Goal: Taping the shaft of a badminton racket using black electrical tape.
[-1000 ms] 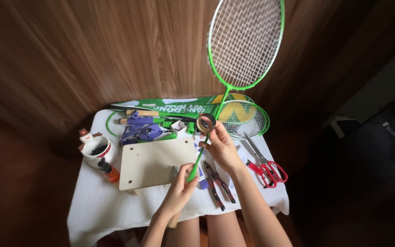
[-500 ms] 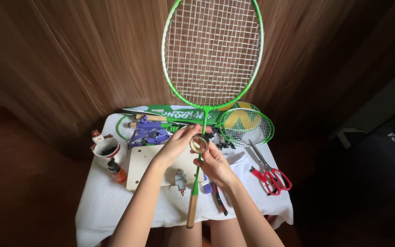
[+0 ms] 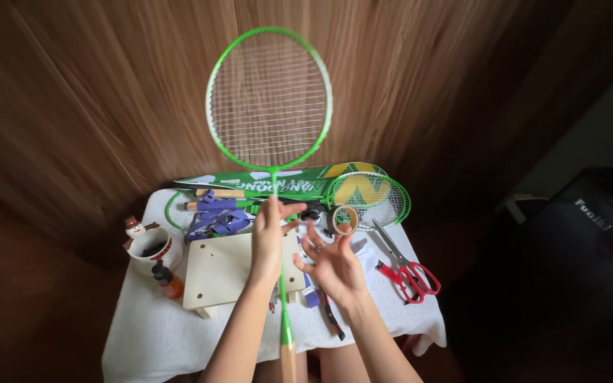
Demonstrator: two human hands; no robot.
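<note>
My left hand (image 3: 269, 228) is closed around the thin shaft of a green badminton racket (image 3: 271, 99), which stands upright in front of the wooden wall. Its wooden handle end (image 3: 289, 362) reaches down between my forearms. My right hand (image 3: 328, 268) hovers just right of the shaft with its fingers spread and holds nothing. A roll of brown tape (image 3: 344, 220) sits just beyond its fingertips, over the table; whether they touch is unclear.
A small table with a white cloth (image 3: 150, 340) carries a pale wooden board (image 3: 225, 273), red scissors (image 3: 409, 273), pliers (image 3: 326, 308), a snowman mug (image 3: 147, 248), an orange bottle (image 3: 168, 281), purple grip tape (image 3: 214, 213), a green racket cover (image 3: 285, 183) and a second racket (image 3: 370, 195). A black bag (image 3: 583, 234) stands right.
The racket swung from leaning right to upright in the middle. My left hand climbed from the handle to the shaft. My right hand came off the tape roll and opened.
</note>
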